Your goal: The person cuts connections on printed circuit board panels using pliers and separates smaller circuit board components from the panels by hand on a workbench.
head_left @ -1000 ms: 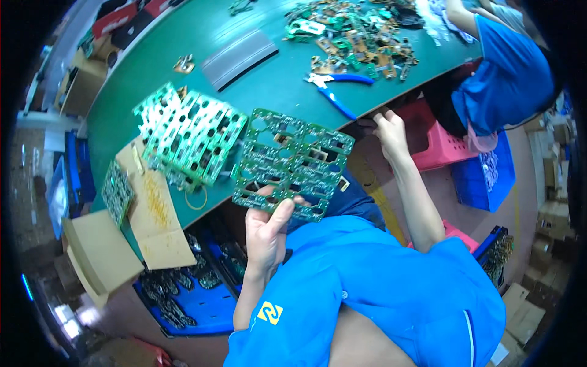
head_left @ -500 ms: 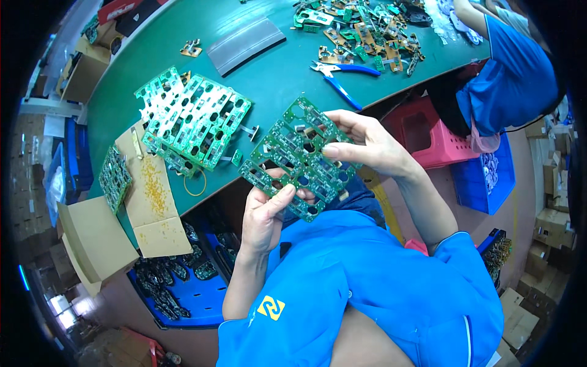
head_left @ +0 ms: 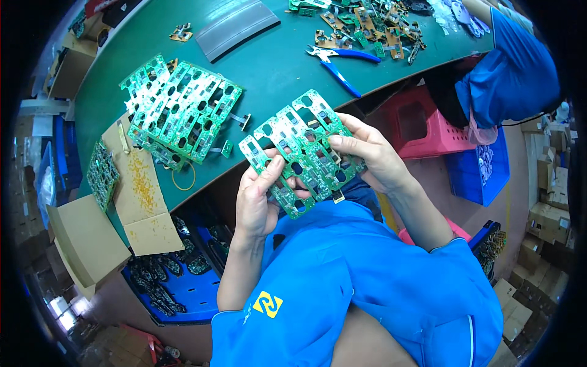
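Between my two hands I hold a green circuit board panel (head_left: 298, 153) with rows of oblong cutouts, tilted in front of my lap near the table's edge. My left hand (head_left: 257, 199) grips its lower left side, thumb on top and fingers beneath. On the right side, my right hand (head_left: 374, 150) has its thumb on the face; its other fingers are partly hidden behind the panel. A small connector tab (head_left: 338, 196) sticks out of the lower edge. Left of it, a stack of similar green panels (head_left: 183, 107) lies on the table, with small boards poking out on ribbon cables.
Blue-handled cutters (head_left: 339, 58) lie beyond the panel, before a heap of small boards (head_left: 373, 27). A grey plastic strip (head_left: 237, 27) sits at the back. Cardboard (head_left: 143, 183) with yellow bits overhangs the edge at left. A co-worker's blue sleeve (head_left: 513, 67) and a pink crate (head_left: 422, 125) are at right.
The panel in my hands has tipped, so its face now catches more light. My left thumb has moved up along its left side. The whole view has shifted slightly.
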A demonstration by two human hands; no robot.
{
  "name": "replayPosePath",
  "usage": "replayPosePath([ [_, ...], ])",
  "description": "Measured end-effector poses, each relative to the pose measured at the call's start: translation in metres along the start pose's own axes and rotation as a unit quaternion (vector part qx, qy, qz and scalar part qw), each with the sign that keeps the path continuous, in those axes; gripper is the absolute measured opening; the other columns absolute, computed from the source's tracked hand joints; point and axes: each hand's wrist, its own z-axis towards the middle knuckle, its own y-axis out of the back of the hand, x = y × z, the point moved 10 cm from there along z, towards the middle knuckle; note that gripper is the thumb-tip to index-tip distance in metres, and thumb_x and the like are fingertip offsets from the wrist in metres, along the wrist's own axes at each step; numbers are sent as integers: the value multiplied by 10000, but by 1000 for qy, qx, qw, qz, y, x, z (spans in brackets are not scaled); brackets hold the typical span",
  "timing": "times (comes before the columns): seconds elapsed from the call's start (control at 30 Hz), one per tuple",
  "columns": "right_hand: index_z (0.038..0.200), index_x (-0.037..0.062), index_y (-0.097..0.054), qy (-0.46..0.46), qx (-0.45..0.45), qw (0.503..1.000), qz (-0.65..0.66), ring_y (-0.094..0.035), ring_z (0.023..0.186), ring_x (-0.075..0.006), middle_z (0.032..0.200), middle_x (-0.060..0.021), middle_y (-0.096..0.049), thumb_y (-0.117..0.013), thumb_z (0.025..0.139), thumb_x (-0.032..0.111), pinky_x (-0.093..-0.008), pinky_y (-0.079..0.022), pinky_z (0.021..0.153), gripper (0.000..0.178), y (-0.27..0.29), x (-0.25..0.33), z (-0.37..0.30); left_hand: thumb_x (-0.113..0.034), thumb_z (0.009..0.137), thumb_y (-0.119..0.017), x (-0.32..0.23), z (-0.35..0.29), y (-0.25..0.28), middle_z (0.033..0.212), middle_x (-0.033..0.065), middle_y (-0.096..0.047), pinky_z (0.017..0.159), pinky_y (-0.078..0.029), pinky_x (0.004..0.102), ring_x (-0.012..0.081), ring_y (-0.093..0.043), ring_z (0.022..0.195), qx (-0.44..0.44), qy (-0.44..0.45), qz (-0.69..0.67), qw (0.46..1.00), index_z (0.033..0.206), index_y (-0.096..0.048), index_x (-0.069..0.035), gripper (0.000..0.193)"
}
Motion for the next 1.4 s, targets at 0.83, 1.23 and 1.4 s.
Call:
replayPosePath([
  [0.83,1239,48,-542,92,-154,984,9,-637,806,-114,1047,-89,-646,-592,998,282,-218,-523,667,340,16,7,-6,-286,1072,-405,28,-2,-46,1300,201,-578,990,-513,449,305,-632,1132,62,-20,-37,997,1468,-354,-41,468],
  [1.23,1063,55,-648,158,-102,974,-130,-525,599,-25,833,5,-630,-685,954,293,-151,-433,484,264,-7,62,25,-237,1008,-578,-113,5,-19,956,67,-650,643,-524,243,120,-585,694,-88,-300,284,906,1265,-522,-11,347],
  [1.4,1077,64,-638,186,-91,969,-131,-495,571,-11,849,6,-623,-661,973,267,-143,-423,467,229,-22,78,44,-267,984,-644,-115,31,-43,870,26,-581,616,-462,226,82,-505,700,-113,-274,239,925,1131,-537,-49,283],
])
